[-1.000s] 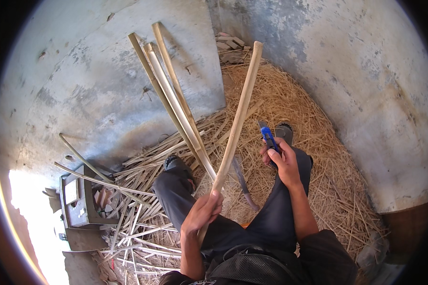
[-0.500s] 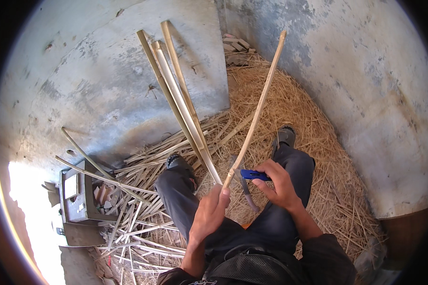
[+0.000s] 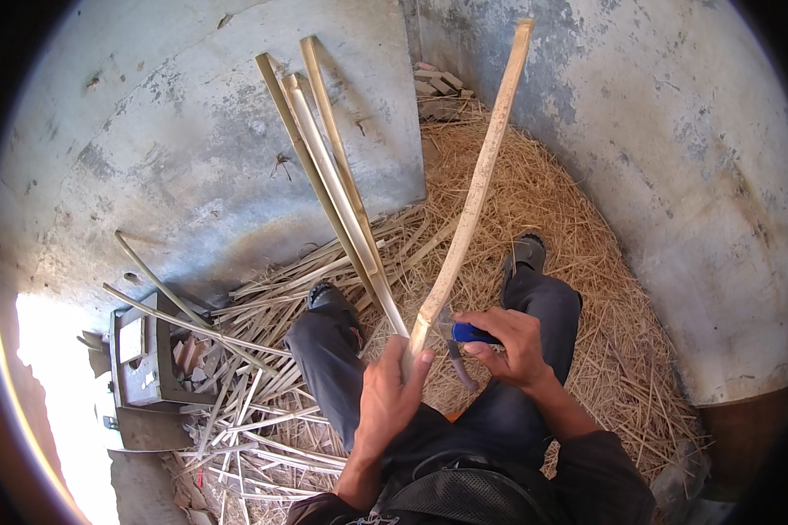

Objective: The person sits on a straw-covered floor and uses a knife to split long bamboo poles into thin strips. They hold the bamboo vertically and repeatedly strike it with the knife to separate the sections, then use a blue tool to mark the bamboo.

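Observation:
My left hand [image 3: 389, 392] is closed around the lower end of a long, pale split bamboo strip [image 3: 474, 194]. The strip slants up and away to the right, slightly bent, with a broad face toward me. In my right hand [image 3: 518, 348] is a blue-handled utility knife [image 3: 474, 333], gripped between thumb and fingers. It is held just right of the strip near a node, with a small gap between them; its blade cannot be made out. Below the knife, a dark curved tool [image 3: 460, 366] shows between my legs, partly hidden.
Several split bamboo lengths [image 3: 326, 166] lean on the grey wall [image 3: 193, 131] ahead. Thin bamboo slats [image 3: 263, 420] lie piled at left, beside a wooden box [image 3: 153, 372] holding broken pieces. Straw-like shavings [image 3: 617, 350] cover the floor around my shoes [image 3: 527, 251].
The bamboo strip has rolled in my left hand, showing its broad face, and its far end reaches higher. My right hand has drawn the knife slightly right and back from the strip.

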Available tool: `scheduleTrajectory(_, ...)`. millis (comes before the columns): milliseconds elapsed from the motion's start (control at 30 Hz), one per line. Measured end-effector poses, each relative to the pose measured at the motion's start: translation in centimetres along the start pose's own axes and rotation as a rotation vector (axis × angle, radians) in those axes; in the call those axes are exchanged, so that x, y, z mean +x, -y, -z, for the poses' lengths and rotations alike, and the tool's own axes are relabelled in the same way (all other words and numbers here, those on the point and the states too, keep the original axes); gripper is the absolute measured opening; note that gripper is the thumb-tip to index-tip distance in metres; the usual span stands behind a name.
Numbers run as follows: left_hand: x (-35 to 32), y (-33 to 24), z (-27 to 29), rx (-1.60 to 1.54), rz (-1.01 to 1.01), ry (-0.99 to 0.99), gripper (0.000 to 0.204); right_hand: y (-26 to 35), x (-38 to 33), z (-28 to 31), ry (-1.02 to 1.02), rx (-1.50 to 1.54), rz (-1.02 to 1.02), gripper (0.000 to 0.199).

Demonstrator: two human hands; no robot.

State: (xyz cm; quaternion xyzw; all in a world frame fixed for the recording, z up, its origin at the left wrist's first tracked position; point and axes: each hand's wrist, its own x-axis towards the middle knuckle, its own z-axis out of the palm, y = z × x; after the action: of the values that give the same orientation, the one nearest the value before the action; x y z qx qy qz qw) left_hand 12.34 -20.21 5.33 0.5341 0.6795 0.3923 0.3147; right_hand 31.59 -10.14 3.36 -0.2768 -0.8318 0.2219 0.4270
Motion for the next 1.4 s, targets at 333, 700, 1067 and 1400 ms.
scheduleTrajectory(333, -0.1, 0.1, -0.4, 0.002, -0.051, 0.039, 0.031, -0.7, 0.9, -0.9, -0.027, -0.195, 0.153, 0.031)
scheduleTrajectory(700, -0.1, 0.9, -0.7, 0.044, -0.046, 0.075, 0.029, -0.1, 0.8, -0.7, -0.02, -0.327, 0.151, 0.031)
scheduleTrajectory(1067, -0.7, 2.1, -1.2, 0.054, -0.031, 0.083, 0.027, -0.7, 0.0, -0.7, 0.003, -0.405, 0.159, 0.034)
scheduleTrajectory(1400, -0.7, 2.2, -0.9, -0.035, 0.062, 0.189, 0.032, -0.5, -0.2, -0.6, -0.026, -0.407, 0.167, 0.035)
